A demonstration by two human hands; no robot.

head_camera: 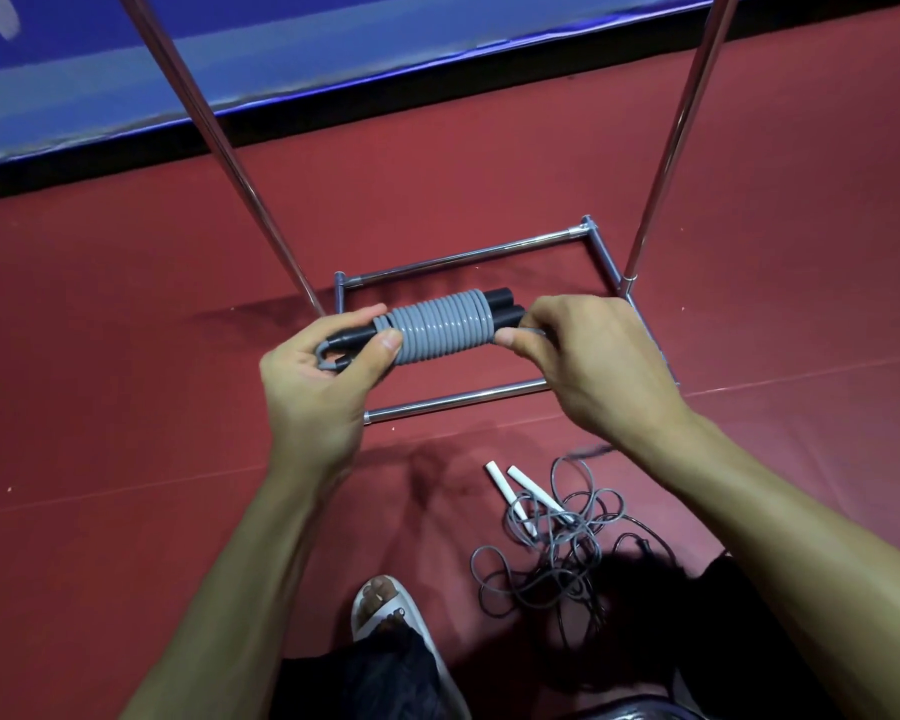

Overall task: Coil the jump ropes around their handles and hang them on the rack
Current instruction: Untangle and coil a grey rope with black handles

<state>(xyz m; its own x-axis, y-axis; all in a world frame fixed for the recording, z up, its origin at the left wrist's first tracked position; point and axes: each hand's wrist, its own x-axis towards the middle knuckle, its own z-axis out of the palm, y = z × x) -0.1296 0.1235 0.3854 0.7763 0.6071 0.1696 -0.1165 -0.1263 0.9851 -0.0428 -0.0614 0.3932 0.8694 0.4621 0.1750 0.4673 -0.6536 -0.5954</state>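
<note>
A grey jump rope [440,326] is wound in tight turns around its two black handles, held level above the floor. My left hand [323,371] grips the left end of the handles, thumb against the coil. My right hand [588,356] pinches the loose grey rope end at the coil's right side. A second rope [557,548] with white handles lies tangled on the floor below my right forearm. The metal rack [494,254] stands just beyond my hands, its base bars on the floor and two uprights rising out of view.
Red floor mat all around, with a blue mat [230,70] along the far edge. My sandalled foot [391,615] is at the bottom centre, close to the tangled rope. A dark object sits at the bottom right edge.
</note>
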